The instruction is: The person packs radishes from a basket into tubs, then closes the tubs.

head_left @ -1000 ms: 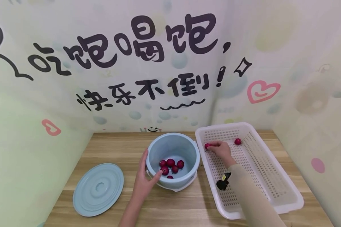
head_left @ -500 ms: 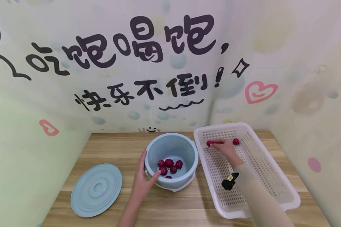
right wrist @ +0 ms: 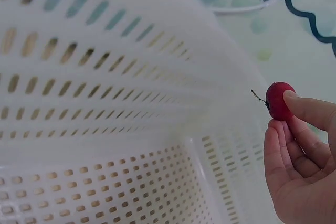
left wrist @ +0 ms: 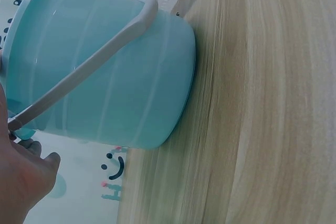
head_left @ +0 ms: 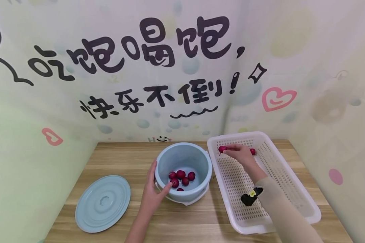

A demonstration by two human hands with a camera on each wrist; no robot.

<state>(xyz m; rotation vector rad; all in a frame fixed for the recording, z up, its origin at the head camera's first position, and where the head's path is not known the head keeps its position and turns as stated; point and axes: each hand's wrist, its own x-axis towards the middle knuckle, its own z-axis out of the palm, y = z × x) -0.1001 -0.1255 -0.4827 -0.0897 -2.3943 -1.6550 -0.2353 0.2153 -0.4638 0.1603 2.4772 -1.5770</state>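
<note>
My right hand [head_left: 244,157] pinches a small red radish [head_left: 222,149] between thumb and fingers, above the far left part of the white plastic basket [head_left: 228,209]. In the right wrist view the radish [right wrist: 280,100] shows a thin root, and it is raised near the basket's rim. Another radish [head_left: 253,151] lies in the basket, partly hidden behind my hand. My left hand [head_left: 152,195] holds the left side of the light blue bucket [head_left: 187,157], thumb at its rim and fingers along the outside. Several radishes [head_left: 180,174] lie on the bucket's bottom.
A round light blue lid [head_left: 103,204] lies flat on the wooden table [head_left: 134,155] at the left. The bucket's pale handle [left wrist: 86,66] hangs down its side. A printed wall [head_left: 158,125] stands behind the table. The basket stands close to the bucket's right side.
My right hand has lifted the radish slightly within the basket's far left area, and its wrist has shifted right. The left hand stays on the bucket. The head view has shifted a little.
</note>
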